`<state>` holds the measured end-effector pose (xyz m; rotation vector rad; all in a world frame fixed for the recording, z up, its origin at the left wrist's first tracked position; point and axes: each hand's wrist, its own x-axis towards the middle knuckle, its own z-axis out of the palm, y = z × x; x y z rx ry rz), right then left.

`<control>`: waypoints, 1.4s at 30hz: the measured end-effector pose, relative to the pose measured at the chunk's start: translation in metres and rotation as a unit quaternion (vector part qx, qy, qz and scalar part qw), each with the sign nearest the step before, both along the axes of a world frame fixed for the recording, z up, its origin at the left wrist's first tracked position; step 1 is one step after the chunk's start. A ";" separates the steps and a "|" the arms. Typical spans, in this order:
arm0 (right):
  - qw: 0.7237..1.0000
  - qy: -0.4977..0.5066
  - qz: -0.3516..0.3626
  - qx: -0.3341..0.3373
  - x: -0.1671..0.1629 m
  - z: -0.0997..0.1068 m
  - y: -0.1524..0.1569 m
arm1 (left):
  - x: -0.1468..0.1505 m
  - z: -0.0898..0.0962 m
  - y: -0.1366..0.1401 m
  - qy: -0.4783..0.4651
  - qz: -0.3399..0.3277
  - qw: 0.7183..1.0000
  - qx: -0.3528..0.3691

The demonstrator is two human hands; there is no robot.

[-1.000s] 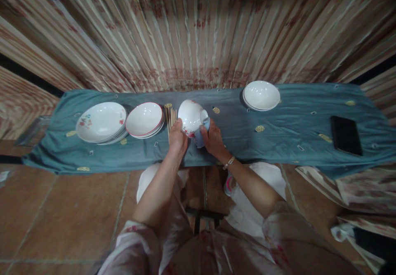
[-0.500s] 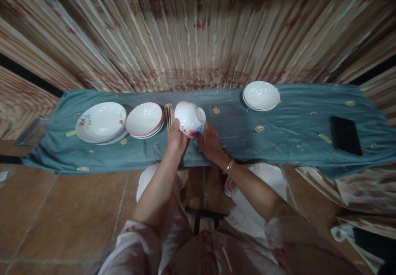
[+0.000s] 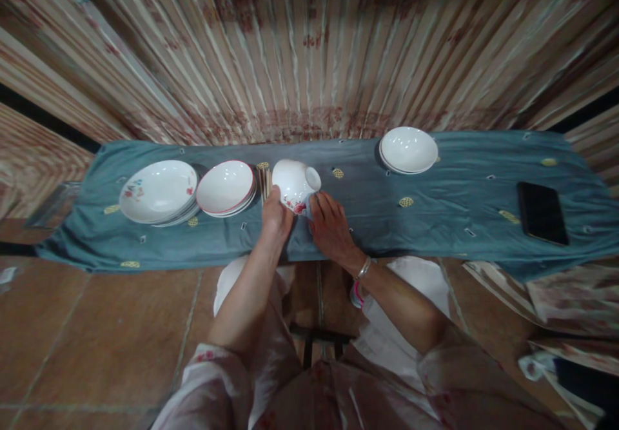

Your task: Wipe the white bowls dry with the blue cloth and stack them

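I have the bowl (image 3: 293,182) over the desk (image 3: 367,224), tipped on its side, its foot facing right and its red flowers towards me; I can't tell whether it touches the cover. My left hand (image 3: 277,217) is clamped on its near left side. My right hand (image 3: 331,224), a bracelet (image 3: 362,269) on the wrist, is bunched over a rag (image 3: 310,204), mostly hidden, at the bowl's near right side. Just left of the bowl lie chopsticks (image 3: 264,180), then the stacked red-rimmed dishes (image 3: 225,187), then the floral plates (image 3: 158,191). Well to the bowl's right and farther from me sit white dishes (image 3: 409,149); farthest right lies a black tablet (image 3: 542,213). Beyond the bowl hangs a curtain (image 3: 309,62).
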<state>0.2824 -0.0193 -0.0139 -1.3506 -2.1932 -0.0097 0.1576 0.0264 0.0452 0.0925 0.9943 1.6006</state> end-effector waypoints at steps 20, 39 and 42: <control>0.990 0.128 -0.062 0.012 0.013 0.021 0.046 | 0.010 -0.016 -0.010 0.141 -0.086 0.981 0.097; 0.987 0.136 -0.072 -0.036 0.002 -0.001 0.042 | 0.003 -0.014 -0.003 0.057 -0.020 0.997 0.048; 0.991 0.115 -0.062 -0.042 0.000 -0.001 0.036 | 0.002 -0.011 -0.001 0.045 -0.012 0.999 0.023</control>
